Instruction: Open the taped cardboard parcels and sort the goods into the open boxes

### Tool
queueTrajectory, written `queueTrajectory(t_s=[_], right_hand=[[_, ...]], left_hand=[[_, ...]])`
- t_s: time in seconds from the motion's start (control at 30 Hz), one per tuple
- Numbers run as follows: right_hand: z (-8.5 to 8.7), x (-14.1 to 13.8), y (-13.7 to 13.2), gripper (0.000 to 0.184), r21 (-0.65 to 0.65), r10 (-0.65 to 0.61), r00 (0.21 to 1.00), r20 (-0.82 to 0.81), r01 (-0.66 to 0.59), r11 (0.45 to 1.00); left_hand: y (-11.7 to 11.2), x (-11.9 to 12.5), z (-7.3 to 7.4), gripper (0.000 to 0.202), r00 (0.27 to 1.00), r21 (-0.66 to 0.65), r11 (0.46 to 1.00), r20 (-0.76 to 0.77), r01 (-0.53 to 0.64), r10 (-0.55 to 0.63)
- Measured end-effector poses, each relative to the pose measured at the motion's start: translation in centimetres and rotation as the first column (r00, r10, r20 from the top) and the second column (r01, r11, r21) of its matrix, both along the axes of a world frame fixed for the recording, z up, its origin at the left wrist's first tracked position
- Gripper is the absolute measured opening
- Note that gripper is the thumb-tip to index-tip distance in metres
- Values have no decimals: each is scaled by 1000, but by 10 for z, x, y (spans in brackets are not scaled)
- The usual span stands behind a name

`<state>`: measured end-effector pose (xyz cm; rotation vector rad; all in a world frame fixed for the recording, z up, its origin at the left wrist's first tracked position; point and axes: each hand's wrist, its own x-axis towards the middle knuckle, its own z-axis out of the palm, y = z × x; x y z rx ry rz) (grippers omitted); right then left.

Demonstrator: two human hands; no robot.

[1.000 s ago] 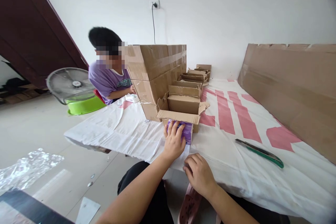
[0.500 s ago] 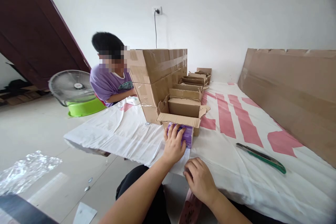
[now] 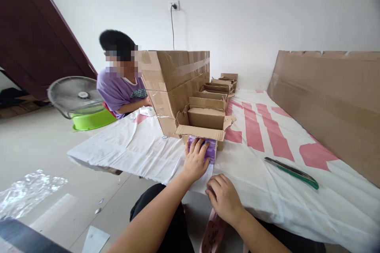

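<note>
My left hand (image 3: 194, 162) lies over a small purple packet (image 3: 211, 150), fingers curved across its top and far side. The packet stands on the cloth against the near side of an open cardboard box (image 3: 204, 131), whose flaps are folded out. My right hand (image 3: 225, 199) rests at the table's front edge, just right of the left wrist. Its fingers are loosely bent, the thumb is apart from them, and I see nothing held. A green utility knife (image 3: 292, 172) lies on the cloth to the right.
Taped cartons (image 3: 175, 71) are stacked behind the open box, and more open boxes (image 3: 219, 85) run back toward the wall. A large cardboard sheet (image 3: 326, 106) leans at the right. Across the white-and-red cloth (image 3: 113, 146) sits a person in a purple shirt (image 3: 118, 91), near a fan (image 3: 80, 95).
The camera view has shifted slightly. My left hand stays on the purple packet and my right hand keeps its place at the table edge. The other person's head has turned a little.
</note>
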<state>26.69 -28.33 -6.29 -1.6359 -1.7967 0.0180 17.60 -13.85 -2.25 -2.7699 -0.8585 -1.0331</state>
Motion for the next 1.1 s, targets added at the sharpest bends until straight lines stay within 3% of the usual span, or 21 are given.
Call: queueTrajectory(t_s=[0.1, 0.23, 0.33, 0.47, 0.57, 0.77, 0.9, 1.1], right_hand=[[-1, 0, 0, 12, -16, 4, 1000, -23, -5, 1000], [-5, 0, 0, 14, -23, 2, 994, -106, -5, 1000], [-7, 2, 1, 15, -8, -1, 973, -232, -1, 1000], [-5, 16, 5, 10, -2, -2, 866, -500, 2, 1000], [-2, 29, 7, 24, 0, 18, 722, -692, -25, 1000], [0, 36, 6, 32, 18, 34, 479, -877, -38, 999], [1, 34, 6, 34, 38, 58, 402, -914, -57, 998], [0, 33, 8, 34, 55, 76, 359, -930, -70, 996]], left_hand=[[-5, -1, 4, 35, 981, 11, 983, 65, 182, -182], [-18, 0, 9, 28, 880, 0, 882, 62, 472, -471], [-25, 2, 9, 26, 818, -67, 815, 44, 575, -574], [-22, 3, 8, 24, 808, -144, 798, 35, 586, -588], [-17, 2, 9, 23, 809, -169, 794, 39, 584, -587], [-16, 1, 12, 19, 801, -175, 783, 60, 596, -596], [-19, 2, 13, 19, 778, -159, 764, 60, 626, -625], [-20, 2, 13, 21, 752, -153, 739, 49, 656, -658]])
